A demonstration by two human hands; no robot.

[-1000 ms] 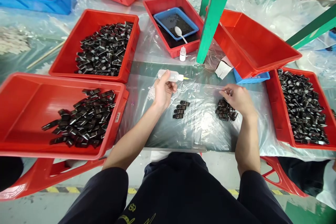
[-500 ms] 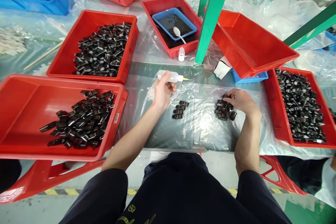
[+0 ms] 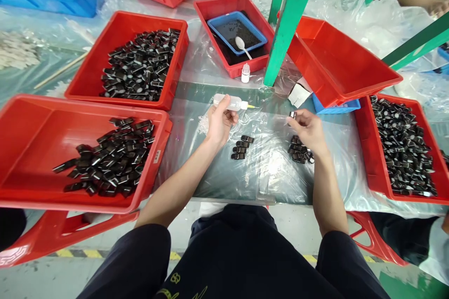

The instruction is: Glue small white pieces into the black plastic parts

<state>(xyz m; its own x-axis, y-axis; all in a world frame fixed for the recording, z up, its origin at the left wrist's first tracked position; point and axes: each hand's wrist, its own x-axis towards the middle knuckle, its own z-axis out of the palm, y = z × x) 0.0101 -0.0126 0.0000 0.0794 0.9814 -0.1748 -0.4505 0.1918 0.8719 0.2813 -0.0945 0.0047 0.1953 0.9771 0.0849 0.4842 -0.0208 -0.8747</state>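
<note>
My left hand (image 3: 220,121) is closed round a small clear squeeze bottle (image 3: 228,101) with a yellow nozzle that points right. My right hand (image 3: 308,130) pinches one small black part (image 3: 293,115) in its fingertips, lifted above a little heap of the same black parts (image 3: 300,150) on the plastic-covered table. A short row of black parts (image 3: 241,146) lies between my hands, just below the left one. The bottle's tip and the held part are about a hand's width apart.
Red bins of black parts stand at left (image 3: 31,149), back left (image 3: 119,37) and right (image 3: 435,149). A tilted red bin (image 3: 351,51) with nothing in it rests by a green post (image 3: 284,23). A red tray (image 3: 210,9) holds a blue dish with a spoon (image 3: 242,45); a small white bottle (image 3: 245,73) stands near.
My right hand has risen off the heap toward the bottle with one black part pinched in it. The left hand and bottle have hardly moved.
</note>
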